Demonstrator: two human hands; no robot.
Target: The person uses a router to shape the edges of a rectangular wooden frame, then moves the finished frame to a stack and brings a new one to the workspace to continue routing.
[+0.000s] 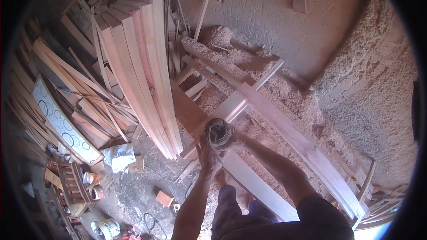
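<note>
A dark, rounded power tool (217, 132) with a pale cord looping over it sits on a long pale plank (253, 182). Its exact kind cannot be made out from above; a planer is possible. My right hand (238, 141) grips the tool's right side. Against its near left side my left hand (208, 156) is closed, fingers partly hidden by the tool and the cord. The plank runs from under the tool toward my body at the lower right. Beyond the tool a wooden crosspiece (235, 106) extends to the upper right.
A stack of thick boards (138, 62) stands close on the left. Another long board (302, 142) lies to the right, over heaped wood shavings (284, 102). Offcuts, a white bucket (106, 229), a reddish block (165, 198) and loose cords (149, 220) lie on the left floor.
</note>
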